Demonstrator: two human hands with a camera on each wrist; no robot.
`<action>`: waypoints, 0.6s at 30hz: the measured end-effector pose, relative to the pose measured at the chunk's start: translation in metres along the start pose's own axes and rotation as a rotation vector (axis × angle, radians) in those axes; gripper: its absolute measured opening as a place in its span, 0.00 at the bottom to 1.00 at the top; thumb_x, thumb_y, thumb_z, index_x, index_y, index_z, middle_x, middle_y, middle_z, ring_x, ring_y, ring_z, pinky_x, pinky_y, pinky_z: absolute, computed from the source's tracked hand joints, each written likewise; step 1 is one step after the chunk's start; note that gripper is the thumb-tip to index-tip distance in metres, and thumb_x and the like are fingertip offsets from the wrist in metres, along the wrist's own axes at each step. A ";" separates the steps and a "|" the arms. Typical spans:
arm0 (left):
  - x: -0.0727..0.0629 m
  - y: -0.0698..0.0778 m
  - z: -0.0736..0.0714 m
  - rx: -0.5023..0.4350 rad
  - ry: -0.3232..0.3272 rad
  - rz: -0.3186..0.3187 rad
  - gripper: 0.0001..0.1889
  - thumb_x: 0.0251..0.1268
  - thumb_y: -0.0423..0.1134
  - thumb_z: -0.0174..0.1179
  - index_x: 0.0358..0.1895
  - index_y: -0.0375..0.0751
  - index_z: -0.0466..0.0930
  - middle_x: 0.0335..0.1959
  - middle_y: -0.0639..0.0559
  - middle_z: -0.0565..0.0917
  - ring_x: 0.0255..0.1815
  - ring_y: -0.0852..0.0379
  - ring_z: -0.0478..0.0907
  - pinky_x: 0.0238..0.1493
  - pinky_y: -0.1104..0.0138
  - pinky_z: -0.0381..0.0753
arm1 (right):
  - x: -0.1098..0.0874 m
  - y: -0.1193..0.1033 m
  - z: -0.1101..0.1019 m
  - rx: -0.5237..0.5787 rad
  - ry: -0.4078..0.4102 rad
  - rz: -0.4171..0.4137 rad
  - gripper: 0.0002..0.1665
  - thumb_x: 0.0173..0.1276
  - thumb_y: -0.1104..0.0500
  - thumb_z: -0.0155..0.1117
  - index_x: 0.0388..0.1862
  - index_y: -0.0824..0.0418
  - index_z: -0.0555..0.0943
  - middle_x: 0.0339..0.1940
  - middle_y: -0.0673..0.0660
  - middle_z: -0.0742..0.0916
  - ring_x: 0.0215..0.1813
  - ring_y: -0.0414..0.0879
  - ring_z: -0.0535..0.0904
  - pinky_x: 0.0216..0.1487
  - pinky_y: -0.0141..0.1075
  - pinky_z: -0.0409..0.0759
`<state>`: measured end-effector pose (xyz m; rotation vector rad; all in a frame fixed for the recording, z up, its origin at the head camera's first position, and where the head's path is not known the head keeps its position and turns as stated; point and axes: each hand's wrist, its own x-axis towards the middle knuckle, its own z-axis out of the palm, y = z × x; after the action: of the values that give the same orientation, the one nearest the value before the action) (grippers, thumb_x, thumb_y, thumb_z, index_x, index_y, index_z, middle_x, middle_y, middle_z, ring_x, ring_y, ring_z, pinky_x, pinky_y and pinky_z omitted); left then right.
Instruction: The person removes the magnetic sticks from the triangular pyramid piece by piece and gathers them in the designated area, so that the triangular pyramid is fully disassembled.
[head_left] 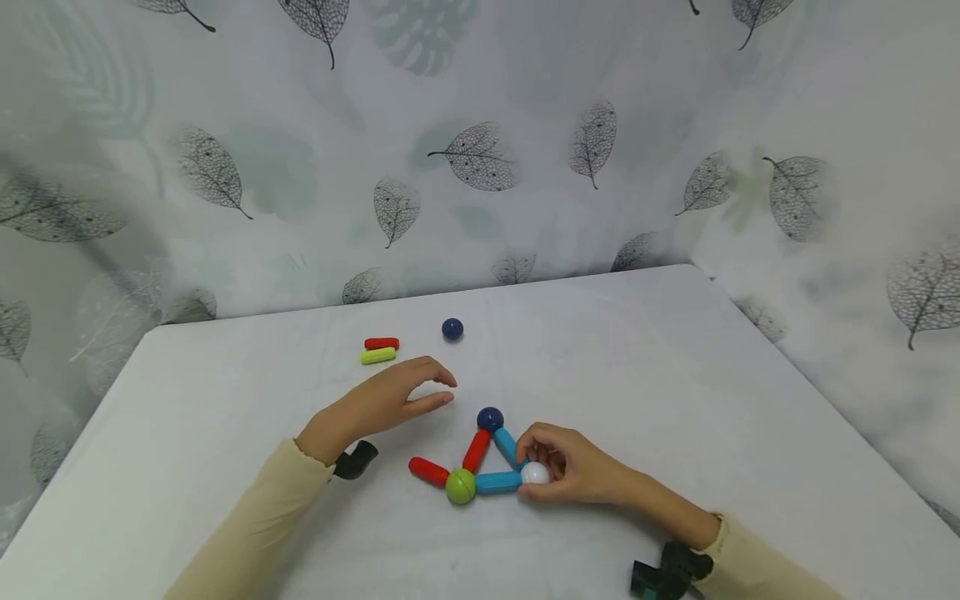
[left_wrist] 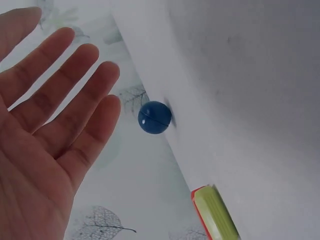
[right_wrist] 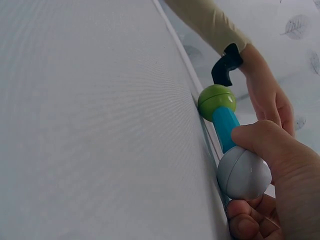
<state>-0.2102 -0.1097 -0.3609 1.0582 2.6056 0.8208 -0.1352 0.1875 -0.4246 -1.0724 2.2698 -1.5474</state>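
My right hand (head_left: 573,467) grips a white ball (head_left: 535,474) between thumb and curled fingers; the thumb also lies against a blue rod in the right wrist view. Two blue rods (head_left: 498,483) run from that ball, one to a green ball (head_left: 461,486), the other to a dark blue ball (head_left: 491,418). A red rod (head_left: 476,451) links the green and dark blue balls, making a triangle. Another red rod (head_left: 429,472) sticks out leftward from the green ball. My left hand (head_left: 386,404) hovers above and left of the triangle with relaxed fingers and holds nothing.
Farther back on the white table (head_left: 637,358) lies a loose blue ball (head_left: 452,329). Left of it, a short red rod (head_left: 382,342) and a yellow-green rod (head_left: 378,356) lie side by side. A leaf-patterned cloth (head_left: 480,208) hangs behind the table's far edge.
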 end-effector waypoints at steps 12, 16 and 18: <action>-0.022 0.009 0.013 -0.089 -0.159 0.032 0.18 0.72 0.54 0.53 0.53 0.47 0.80 0.46 0.62 0.80 0.49 0.63 0.76 0.55 0.62 0.79 | 0.000 0.002 0.000 0.002 0.006 -0.040 0.19 0.57 0.63 0.75 0.44 0.60 0.76 0.32 0.56 0.79 0.26 0.49 0.71 0.22 0.26 0.69; -0.027 0.011 0.017 -0.101 -0.208 0.064 0.19 0.70 0.55 0.56 0.52 0.47 0.80 0.47 0.60 0.81 0.50 0.61 0.76 0.54 0.64 0.79 | 0.000 0.001 0.000 0.008 0.009 -0.037 0.19 0.57 0.63 0.75 0.44 0.60 0.77 0.32 0.56 0.79 0.26 0.50 0.71 0.22 0.26 0.69; -0.029 0.010 0.019 -0.104 -0.223 0.091 0.19 0.67 0.55 0.59 0.51 0.46 0.81 0.47 0.59 0.81 0.50 0.60 0.77 0.54 0.64 0.79 | 0.000 0.001 0.000 0.010 0.009 -0.039 0.19 0.57 0.63 0.75 0.44 0.60 0.77 0.33 0.56 0.79 0.26 0.50 0.71 0.21 0.26 0.69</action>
<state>-0.1764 -0.1154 -0.3713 1.1732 2.3205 0.7984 -0.1356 0.1878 -0.4251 -1.1149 2.2577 -1.5801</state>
